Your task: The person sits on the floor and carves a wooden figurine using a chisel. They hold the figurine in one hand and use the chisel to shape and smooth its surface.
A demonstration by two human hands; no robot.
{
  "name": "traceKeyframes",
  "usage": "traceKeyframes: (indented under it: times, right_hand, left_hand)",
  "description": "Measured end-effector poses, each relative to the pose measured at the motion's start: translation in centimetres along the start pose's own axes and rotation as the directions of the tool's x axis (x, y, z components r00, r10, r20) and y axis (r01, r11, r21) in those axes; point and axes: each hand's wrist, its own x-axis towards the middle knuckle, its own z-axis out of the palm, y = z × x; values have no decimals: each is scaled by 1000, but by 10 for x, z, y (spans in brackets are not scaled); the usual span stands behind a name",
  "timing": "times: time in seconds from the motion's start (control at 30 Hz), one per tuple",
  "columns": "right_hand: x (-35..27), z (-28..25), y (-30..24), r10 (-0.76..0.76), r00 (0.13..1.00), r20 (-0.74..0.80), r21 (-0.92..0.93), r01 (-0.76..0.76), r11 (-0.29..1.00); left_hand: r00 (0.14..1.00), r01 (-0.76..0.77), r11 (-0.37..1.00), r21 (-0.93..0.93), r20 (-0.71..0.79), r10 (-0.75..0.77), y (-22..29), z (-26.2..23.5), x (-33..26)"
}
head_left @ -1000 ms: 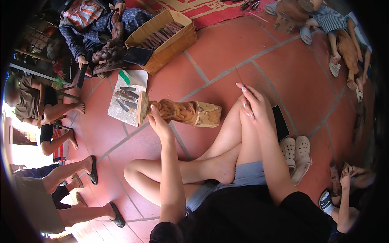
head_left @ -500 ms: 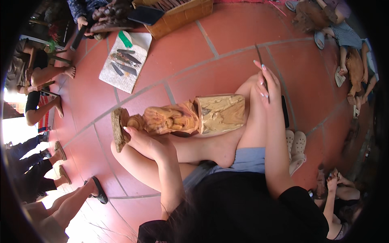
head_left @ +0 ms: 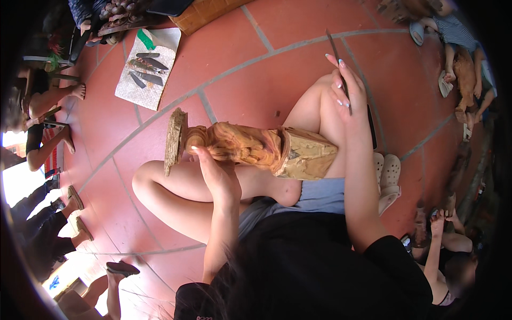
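Observation:
A carved wooden figure [head_left: 250, 148] lies across my crossed legs, its round base [head_left: 174, 140] pointing left. My left hand [head_left: 216, 173] grips the figure's middle from below. Over my raised right knee, my right hand [head_left: 346, 90] holds a thin dark carving tool [head_left: 335, 50] that points up and away. The tool's tip is clear of the wood.
A white cloth [head_left: 148, 68] with several dark carving blades and a green item lies on the red tile floor at upper left. A cardboard box [head_left: 205, 13] stands beyond it. Pale sandals [head_left: 388, 173] sit at my right. Other people sit around the edges.
The figure has come off the floor and onto my lap, lying on its side. My right hand has lifted a thin tool above my knee.

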Motion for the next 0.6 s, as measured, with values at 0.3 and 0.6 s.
traceKeyframes:
  times: [0.3, 0.6]
  right_hand:
    - [2, -7, 4, -10, 999, 43, 61, 8, 998]
    - [0, -3, 5, -37, 995, 95, 230, 14, 973]
  left_hand:
    - [976, 18, 998, 58, 216, -30, -2, -19, -2]
    - [910, -37, 995, 90, 415, -4, 8, -25, -10]
